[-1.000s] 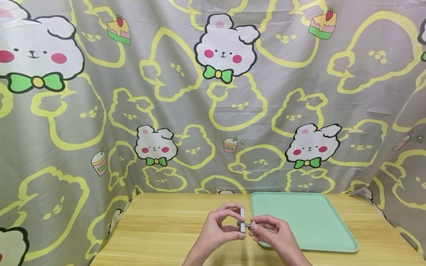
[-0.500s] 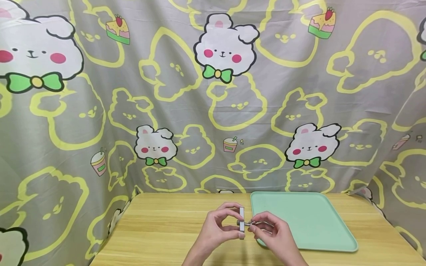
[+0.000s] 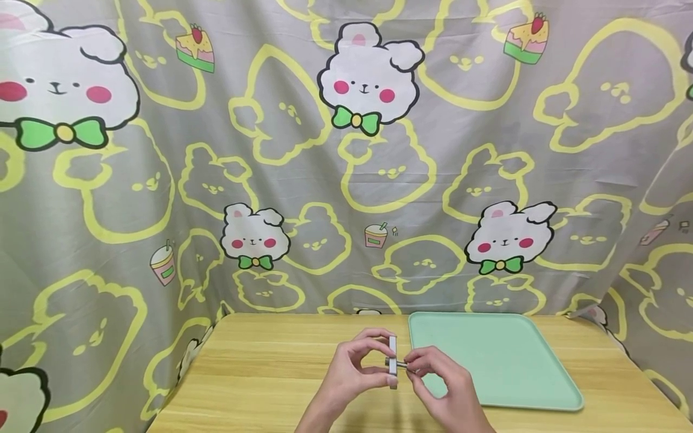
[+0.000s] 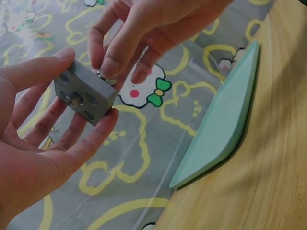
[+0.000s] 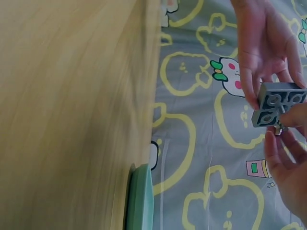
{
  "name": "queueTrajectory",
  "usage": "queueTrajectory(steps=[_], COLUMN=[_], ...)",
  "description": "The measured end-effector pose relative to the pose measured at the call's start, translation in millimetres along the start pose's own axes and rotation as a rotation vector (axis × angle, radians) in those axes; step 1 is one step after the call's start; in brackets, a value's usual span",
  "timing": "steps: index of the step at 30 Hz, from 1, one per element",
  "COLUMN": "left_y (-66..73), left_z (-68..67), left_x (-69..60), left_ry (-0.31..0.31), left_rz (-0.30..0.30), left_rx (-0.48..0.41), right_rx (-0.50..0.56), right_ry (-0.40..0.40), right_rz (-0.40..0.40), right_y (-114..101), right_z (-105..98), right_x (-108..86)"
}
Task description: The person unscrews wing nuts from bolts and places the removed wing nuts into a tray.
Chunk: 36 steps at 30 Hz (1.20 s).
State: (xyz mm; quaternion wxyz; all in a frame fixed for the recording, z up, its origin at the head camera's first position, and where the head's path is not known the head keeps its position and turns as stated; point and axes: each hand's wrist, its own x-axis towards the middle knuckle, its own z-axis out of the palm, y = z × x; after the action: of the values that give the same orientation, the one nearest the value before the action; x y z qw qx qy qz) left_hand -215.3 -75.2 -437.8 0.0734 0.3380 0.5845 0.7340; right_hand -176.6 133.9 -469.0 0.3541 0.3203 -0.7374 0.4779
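Block [image 4: 91, 86], grey, pinched in left grip [image 3: 354, 370]; bolt [image 3: 400, 364], already passed through it, free end pinched by right grip [image 3: 449, 382]; fastening seemingly unfinished. Tray [image 3: 498, 361], green, on tabletop [image 3: 260, 361] beyond right grip.

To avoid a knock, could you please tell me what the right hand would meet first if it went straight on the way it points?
Probably the grey block held in the left hand; the right hand pinches the metal bolt projecting from it, though depth is hard to judge.
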Motion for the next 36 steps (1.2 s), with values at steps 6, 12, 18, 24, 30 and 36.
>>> queueTrajectory(steps=[6, 12, 18, 24, 30, 36], left_y=[0.9, 1.0, 0.7, 1.0, 2.8, 3.1], left_z=[-1.4, -2.3, -3.0, -3.7, -2.9, -2.0], left_x=[-0.4, 0.0, 0.0, 0.7, 0.8, 0.7], left_ry=[0.003, -0.001, 0.004, 0.003, 0.007, 0.004], left_rz=[0.003, 0.009, -0.003, 0.006, 0.003, 0.01], left_rx=[-0.008, -0.005, 0.001, 0.003, 0.02, 0.035], right_rx=[-0.113, -0.117, -0.096, 0.075, 0.285, 0.462], right_ry=[0.047, 0.051, 0.048, 0.03, 0.068, -0.019], right_rz=[-0.221, -0.315, -0.281, 0.064, 0.632, 0.879], right_y=[5, 3, 4, -6, -16, -13], right_z=[2, 1, 0, -4, -8, -12], right_x=[1.6, 6.6, 5.6, 4.6, 10.7, 13.7])
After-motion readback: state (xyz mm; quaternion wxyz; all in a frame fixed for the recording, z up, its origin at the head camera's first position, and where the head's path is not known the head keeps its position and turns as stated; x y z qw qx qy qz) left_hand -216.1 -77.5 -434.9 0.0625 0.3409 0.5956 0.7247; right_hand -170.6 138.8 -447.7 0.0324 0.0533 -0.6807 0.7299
